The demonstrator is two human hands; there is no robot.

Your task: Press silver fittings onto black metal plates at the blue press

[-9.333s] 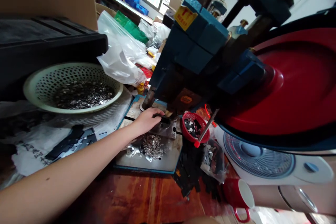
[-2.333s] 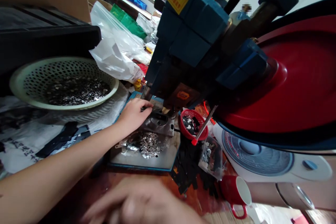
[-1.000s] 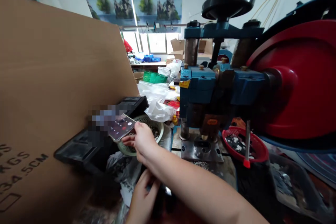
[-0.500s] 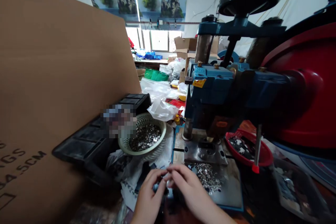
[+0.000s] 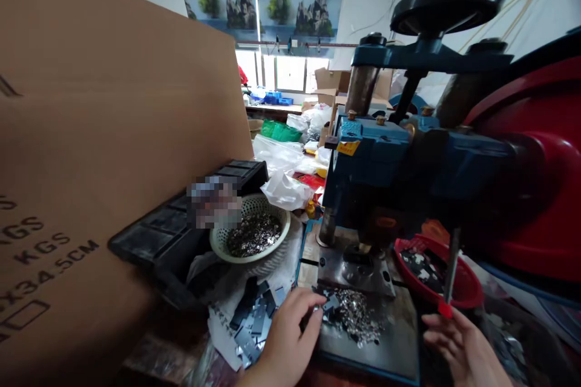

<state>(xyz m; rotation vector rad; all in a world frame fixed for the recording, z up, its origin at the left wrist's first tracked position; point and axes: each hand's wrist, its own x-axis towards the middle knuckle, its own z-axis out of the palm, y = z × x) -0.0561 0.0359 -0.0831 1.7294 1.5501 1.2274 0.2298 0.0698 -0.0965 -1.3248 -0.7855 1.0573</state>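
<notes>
My left hand [image 5: 293, 329] is curled over the front left of the press bed [image 5: 394, 344]. Between its thumb and fingers are small grey metal plates [image 5: 332, 302], partly hidden by the fingers. Beside them lies a heap of shiny metal bits [image 5: 358, 314]. On the right, my right hand [image 5: 467, 344] has its fingers bent around the red tip of a metal lever [image 5: 450, 275] that hangs from the blue press [image 5: 376, 151]. More flat grey plates [image 5: 256, 323] lie loose on white sheeting left of my left hand.
A pale green basket [image 5: 284, 236] of metal bits stands left of the press. Behind the lever is a red basket [image 5: 474, 290] with flat pieces. A big cardboard box [image 5: 136, 103] walls off the left, beside a black crate [image 5: 154, 236]. A large red wheel [image 5: 544, 163] flanks the press.
My hands were together in front of the press bed. My right hand has moved right to the lever's red tip; my left hand has shifted slightly right, uncovering loose plates.
</notes>
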